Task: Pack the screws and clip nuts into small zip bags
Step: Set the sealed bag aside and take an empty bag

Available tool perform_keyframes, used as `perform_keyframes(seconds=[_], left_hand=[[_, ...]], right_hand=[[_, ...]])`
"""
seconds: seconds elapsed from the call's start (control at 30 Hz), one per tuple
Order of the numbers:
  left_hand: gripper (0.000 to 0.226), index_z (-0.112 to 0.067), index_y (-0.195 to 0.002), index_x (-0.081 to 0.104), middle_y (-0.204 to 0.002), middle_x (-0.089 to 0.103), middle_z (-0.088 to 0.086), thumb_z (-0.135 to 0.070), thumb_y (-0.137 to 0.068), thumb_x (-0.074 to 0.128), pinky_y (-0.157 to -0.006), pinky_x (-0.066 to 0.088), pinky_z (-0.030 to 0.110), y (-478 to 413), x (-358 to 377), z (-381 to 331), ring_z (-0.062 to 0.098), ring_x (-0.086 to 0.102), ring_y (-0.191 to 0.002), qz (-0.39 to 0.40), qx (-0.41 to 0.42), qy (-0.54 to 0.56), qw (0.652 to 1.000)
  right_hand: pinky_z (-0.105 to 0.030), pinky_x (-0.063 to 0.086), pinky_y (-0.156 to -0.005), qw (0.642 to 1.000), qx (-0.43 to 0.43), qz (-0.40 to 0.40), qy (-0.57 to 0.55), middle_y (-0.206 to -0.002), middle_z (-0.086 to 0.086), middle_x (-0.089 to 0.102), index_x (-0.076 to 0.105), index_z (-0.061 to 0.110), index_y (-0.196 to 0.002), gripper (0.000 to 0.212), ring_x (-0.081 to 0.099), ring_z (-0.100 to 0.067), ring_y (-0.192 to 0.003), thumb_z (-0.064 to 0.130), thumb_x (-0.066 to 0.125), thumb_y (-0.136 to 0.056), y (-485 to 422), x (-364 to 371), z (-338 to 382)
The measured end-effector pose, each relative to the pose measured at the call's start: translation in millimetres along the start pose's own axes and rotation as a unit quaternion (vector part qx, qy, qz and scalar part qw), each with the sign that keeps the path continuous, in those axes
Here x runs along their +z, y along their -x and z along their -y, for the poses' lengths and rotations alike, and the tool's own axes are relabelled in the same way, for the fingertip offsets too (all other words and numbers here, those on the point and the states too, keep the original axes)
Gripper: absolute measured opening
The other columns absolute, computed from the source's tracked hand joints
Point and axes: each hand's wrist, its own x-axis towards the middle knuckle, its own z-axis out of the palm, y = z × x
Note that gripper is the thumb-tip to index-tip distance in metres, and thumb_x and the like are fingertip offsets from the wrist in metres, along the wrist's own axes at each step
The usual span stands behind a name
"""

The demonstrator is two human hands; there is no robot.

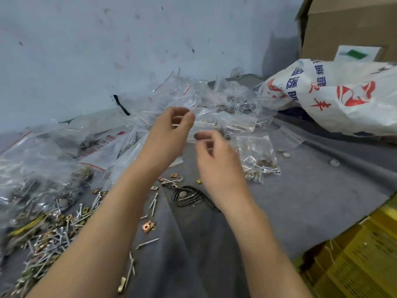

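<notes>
Head view: nearest, loose screws (49,239) and brass-coloured clip nuts (147,226) lie scattered over the grey tabletop (300,201). They are thickest at the lower left, with a few strays towards the middle. A yellow perforated crate (354,261) sits at the lower right edge. Just beyond the strays is a small tangle of black loops (187,196).

Both forearms reach up from the bottom of the view. The left hand (169,134) and right hand (217,162) are raised over the tabletop, close together but not touching. On each, the fingers are curled and the thumb is drawn near the fingertips. Motion blur and clear plastic behind them hide whether either one pinches a bag, so I cannot tell what they hold.

Right of the right hand lies a filled zip bag (257,160) with screws and clip nuts gathered at its lower end. At the left, large clear bags (38,168) slump over more hardware. Beyond the hands spreads a heap of small zip bags (214,100), some with red seal lines.

Farther right rests a white printed sack (343,100), with a cardboard box (348,29) behind it against the pale wall (129,39).
</notes>
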Motion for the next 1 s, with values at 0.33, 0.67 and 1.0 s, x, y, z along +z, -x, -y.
perform_keyframes(seconds=[0.33,0.67,1.0], left_hand=[[0.027,-0.023,-0.121,0.059,-0.104,0.064,-0.017,-0.035,-0.098,0.055,-0.074,0.043,0.017,126.4,-143.0,69.0,-0.008,0.059,-0.091,-0.075,-0.093,-0.152,0.981],[0.032,-0.020,-0.124,0.060,-0.119,0.064,-0.002,-0.038,-0.099,0.051,-0.094,0.050,0.036,160.9,-216.6,125.6,0.013,0.060,-0.103,-0.043,-0.150,-0.336,0.929],[0.033,-0.027,-0.124,0.054,-0.125,0.053,-0.003,-0.048,-0.100,0.043,-0.096,0.049,0.041,158.2,-217.0,137.9,0.017,0.054,-0.112,0.046,-0.189,-0.392,0.899]], right_hand=[[-0.042,0.041,-0.096,0.937,-0.097,0.243,0.231,-0.126,0.001,0.060,0.053,0.026,-0.128,0.029,0.054,-0.025,-0.116,0.035,0.040,-0.104,57.9,85.4,-4.5],[-0.043,0.026,-0.117,0.893,-0.137,0.316,0.291,-0.153,0.001,0.038,0.029,0.031,-0.152,0.050,0.039,-0.024,-0.138,0.051,0.030,-0.106,81.8,149.8,-1.5],[-0.038,0.019,-0.120,0.882,-0.166,0.321,0.302,-0.156,0.009,0.033,0.033,0.035,-0.150,0.048,0.032,-0.016,-0.142,0.053,0.030,-0.105,85.9,175.4,-1.6]])
